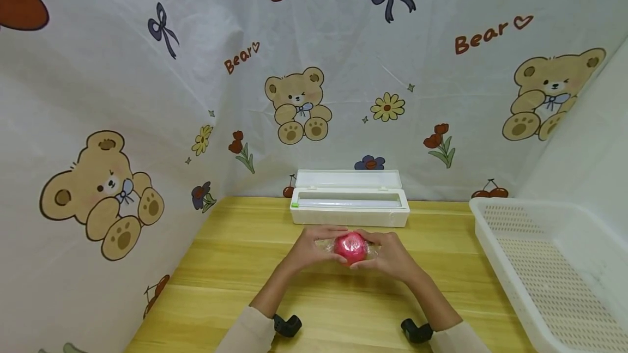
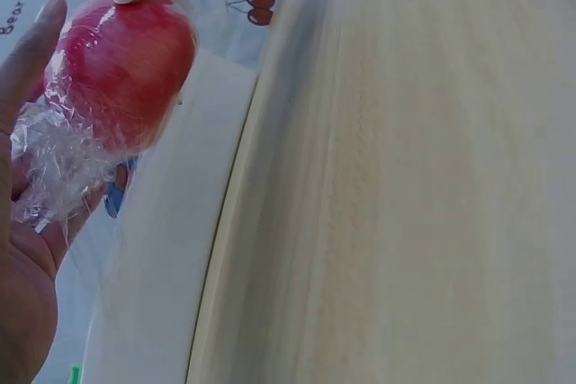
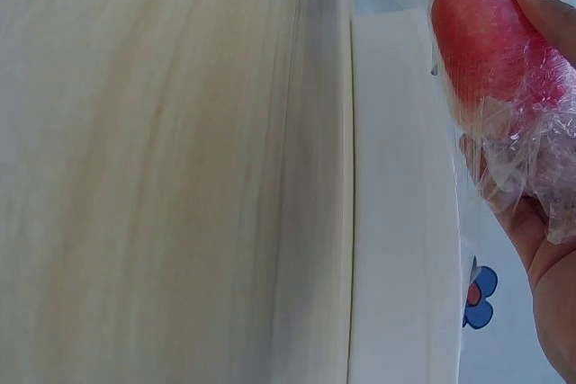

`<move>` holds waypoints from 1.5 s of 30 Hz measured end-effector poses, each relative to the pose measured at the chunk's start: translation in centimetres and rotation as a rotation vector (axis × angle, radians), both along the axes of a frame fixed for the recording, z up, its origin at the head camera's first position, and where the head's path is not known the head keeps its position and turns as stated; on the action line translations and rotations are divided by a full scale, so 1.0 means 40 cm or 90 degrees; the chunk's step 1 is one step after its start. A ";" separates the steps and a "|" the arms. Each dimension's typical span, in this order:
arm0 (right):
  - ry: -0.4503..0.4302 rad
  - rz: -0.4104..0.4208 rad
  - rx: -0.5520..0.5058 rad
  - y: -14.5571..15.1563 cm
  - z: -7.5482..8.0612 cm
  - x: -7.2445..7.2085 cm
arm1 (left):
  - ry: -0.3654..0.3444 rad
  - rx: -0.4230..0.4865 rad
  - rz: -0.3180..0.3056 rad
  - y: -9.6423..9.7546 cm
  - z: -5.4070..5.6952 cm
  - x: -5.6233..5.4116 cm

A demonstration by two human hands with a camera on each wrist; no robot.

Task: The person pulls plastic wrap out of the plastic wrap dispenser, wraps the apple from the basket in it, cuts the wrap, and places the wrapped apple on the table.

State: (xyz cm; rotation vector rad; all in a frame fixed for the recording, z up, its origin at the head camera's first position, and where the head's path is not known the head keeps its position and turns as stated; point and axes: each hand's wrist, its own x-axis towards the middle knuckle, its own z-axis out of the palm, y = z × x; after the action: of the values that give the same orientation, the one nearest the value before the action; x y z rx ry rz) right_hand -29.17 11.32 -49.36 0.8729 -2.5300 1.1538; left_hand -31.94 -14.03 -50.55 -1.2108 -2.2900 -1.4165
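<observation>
A red apple wrapped in clear cling film is held between both hands above the wooden table. My left hand grips it from the left, thumb at the near side and fingers at the far side. From the right, my right hand holds it in the same way. Bunched cling film sticks out at the left hand's side of the apple in the left wrist view. In the right wrist view, crumpled film gathers toward the right palm. Film and fruit hide parts of the fingers.
Behind the hands, a white cling film box stands with its lid raised and a roll inside. A white perforated plastic basket sits at the table's right. Bear-printed cloth hangs along the back and left of the wooden table.
</observation>
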 end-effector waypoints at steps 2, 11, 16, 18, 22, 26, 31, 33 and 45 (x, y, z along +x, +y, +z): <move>-0.009 -0.001 -0.002 0.000 -0.002 0.000 | 0.009 -0.017 -0.003 -0.003 0.000 0.002; -0.044 -0.002 -0.020 -0.001 -0.001 -0.002 | 0.037 -0.046 -0.012 -0.006 -0.015 0.000; -0.071 -0.013 -0.023 -0.001 0.000 -0.001 | 0.036 -0.053 -0.017 -0.003 -0.015 0.003; -0.081 -0.018 -0.024 -0.001 0.001 0.000 | 0.036 -0.058 -0.018 -0.002 -0.015 0.004; -0.094 -0.026 -0.024 -0.001 0.004 0.003 | 0.041 -0.063 -0.021 0.000 -0.014 0.004; -0.110 -0.031 -0.025 -0.002 0.008 0.005 | 0.064 -0.055 -0.015 -0.001 -0.018 0.004; -0.123 -0.033 -0.021 -0.001 0.007 0.006 | 0.066 -0.040 -0.015 0.002 -0.029 0.010; -0.126 -0.034 -0.024 0.000 0.005 0.005 | 0.055 -0.038 -0.019 0.005 -0.032 0.013; -0.131 -0.039 -0.039 -0.007 0.005 0.008 | 0.040 -0.018 -0.011 0.006 -0.034 0.003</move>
State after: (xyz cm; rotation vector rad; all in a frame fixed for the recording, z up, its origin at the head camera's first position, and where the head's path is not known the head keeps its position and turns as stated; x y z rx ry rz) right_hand -28.84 11.02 -49.16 0.6881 -2.6440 1.3570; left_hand -31.82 -13.78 -51.92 -1.2678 -2.2697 -1.3367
